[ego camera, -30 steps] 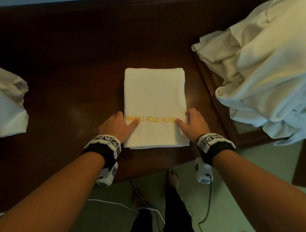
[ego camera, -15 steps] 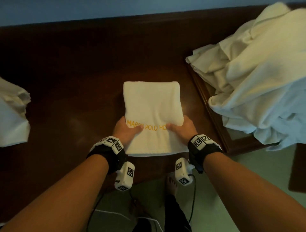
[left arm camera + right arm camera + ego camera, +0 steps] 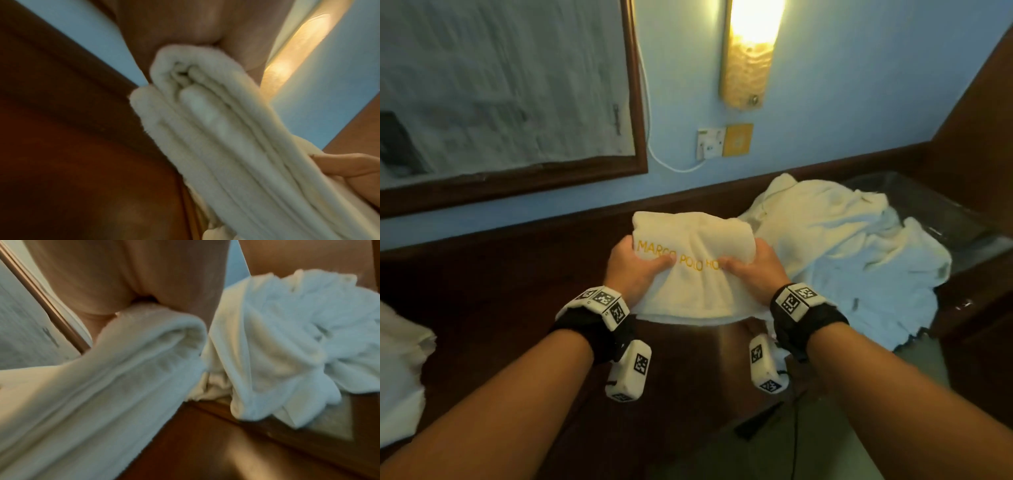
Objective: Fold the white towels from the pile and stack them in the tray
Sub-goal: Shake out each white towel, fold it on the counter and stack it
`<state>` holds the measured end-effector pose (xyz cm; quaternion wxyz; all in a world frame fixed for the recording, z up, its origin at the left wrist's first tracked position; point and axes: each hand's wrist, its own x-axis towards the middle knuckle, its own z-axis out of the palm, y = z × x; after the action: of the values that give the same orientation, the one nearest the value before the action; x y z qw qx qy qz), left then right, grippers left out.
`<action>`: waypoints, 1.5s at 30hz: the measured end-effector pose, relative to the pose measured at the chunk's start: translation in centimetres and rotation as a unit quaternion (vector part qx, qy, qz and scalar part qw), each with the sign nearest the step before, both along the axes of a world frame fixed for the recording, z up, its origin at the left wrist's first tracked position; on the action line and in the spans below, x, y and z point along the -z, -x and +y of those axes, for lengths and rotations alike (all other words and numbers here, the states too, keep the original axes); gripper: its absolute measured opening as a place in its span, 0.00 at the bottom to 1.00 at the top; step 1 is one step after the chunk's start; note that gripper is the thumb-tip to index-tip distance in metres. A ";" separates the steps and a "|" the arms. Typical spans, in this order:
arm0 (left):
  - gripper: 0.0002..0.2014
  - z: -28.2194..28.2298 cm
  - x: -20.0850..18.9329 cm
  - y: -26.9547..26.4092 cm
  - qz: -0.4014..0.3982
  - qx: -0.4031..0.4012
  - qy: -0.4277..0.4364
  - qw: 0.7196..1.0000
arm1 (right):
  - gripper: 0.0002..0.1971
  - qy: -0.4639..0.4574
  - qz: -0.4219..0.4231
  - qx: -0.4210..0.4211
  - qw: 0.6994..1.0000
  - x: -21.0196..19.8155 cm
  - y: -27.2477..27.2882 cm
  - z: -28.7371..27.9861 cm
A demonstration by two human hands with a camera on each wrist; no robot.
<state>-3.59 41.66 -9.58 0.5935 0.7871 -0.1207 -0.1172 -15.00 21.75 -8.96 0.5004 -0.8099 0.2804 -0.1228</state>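
Both hands hold a folded white towel (image 3: 693, 260) with gold "MARCO POLO HOTEL" lettering, lifted above the dark wooden table (image 3: 493, 294). My left hand (image 3: 635, 267) grips its left edge, thumb on top. My right hand (image 3: 748, 270) grips its right edge the same way. The left wrist view shows the towel's stacked layers (image 3: 216, 126) held in the hand. In the right wrist view the folded towel (image 3: 115, 378) sags below the palm. The pile of loose white towels (image 3: 849, 246) lies to the right, also seen as crumpled towels (image 3: 287, 345). No tray can be made out for certain.
Another white towel (image 3: 400, 370) lies at the table's left edge. A framed mirror (image 3: 500, 89), a lit wall lamp (image 3: 750, 48) and a wall socket (image 3: 710, 142) with a white cable are on the blue wall behind. A raised wooden ledge (image 3: 969, 308) sits under the pile at right.
Both hands closed on the folded towel's sides and lifted it off the table. The head view has tilted up to show the wall.
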 end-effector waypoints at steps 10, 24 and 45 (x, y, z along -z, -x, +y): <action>0.26 -19.1 -9.3 7.0 -0.090 0.079 0.064 0.991 | 0.34 0.058 -0.055 0.017 0.997 -8.9 10.0 -17.5; 0.19 -42.8 -10.7 18.4 -0.130 0.130 0.049 0.982 | 0.31 0.079 -0.045 0.088 0.992 -11.4 23.6 -39.0; 0.22 -67.1 -7.0 21.4 -0.031 0.199 0.069 0.977 | 0.30 0.171 0.049 0.198 0.964 -8.5 28.2 -60.0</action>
<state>-24.99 -25.44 -2.62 0.6071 0.7076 -0.3012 -0.1999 -43.20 -38.24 -0.47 0.3054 -0.8169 0.4340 -0.2257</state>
